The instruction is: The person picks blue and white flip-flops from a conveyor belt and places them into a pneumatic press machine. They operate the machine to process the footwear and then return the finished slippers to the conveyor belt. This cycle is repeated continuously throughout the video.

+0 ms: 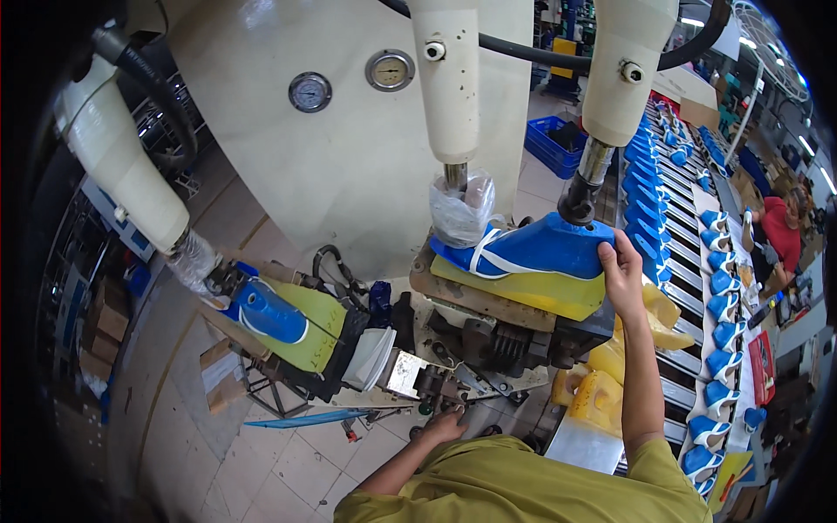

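My right hand (pixel 624 277) is at the heel of the blue last (pixel 545 246), thumb on the near side; some of my fingers are hidden behind it, so I cannot tell how firmly I grip. The last sits on a yellow pad (pixel 532 296), one white strap (pixel 497 261) crossing its front, part of which a plastic bag (pixel 462 211) covers. My left hand (pixel 445 425) is nearer me than the last, to its left — fingertips at some small fitting, their hold too hard to make out. I count three cream rams (pixel 449 87), two above the last and one far left of it, over one other last (pixel 270 312). Two gauges (pixel 310 91) show beyond. Right of the last, yellow blocks (pixel 598 399) overlap — I cannot count them — beside shoes (pixel 724 336) in rows, cut off below.
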### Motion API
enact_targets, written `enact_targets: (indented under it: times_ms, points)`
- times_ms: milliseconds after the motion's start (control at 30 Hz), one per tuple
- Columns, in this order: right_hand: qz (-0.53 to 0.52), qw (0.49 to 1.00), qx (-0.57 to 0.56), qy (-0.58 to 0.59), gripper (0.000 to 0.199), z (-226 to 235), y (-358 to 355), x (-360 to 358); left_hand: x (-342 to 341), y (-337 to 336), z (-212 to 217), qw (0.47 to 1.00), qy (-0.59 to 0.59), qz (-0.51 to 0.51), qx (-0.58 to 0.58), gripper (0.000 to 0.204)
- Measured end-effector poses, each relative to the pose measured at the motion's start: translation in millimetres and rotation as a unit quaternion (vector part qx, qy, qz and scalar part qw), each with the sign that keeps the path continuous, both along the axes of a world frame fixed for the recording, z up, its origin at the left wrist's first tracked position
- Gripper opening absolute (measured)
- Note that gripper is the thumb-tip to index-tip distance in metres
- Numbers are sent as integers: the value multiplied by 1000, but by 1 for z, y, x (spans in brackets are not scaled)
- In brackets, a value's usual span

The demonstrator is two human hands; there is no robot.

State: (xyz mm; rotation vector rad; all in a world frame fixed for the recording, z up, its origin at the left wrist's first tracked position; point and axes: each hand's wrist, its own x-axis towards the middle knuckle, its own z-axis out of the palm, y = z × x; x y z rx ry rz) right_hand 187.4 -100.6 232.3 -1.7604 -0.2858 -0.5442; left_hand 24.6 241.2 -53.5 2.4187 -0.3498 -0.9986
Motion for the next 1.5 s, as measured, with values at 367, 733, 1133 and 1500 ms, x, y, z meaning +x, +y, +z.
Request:
enact_targets:
  times_ms: [367,733,1133,1500]
  points:
    - [-57,996,-58,-38,32,-8,8,-2,-19,13,-28,991,-132,3,14,68]
    - [-52,997,-54,-26,37,14,7,-7,-21,25,-56,989,-111,-48,82,72]
    - [-276,944,97,-152,23,32,99,-103,-33,45,209,893,-44,81,-441,36]
    - [124,990,-22,-59,34,36,381,-106,24,174,256,738,-617,220,-162,31]
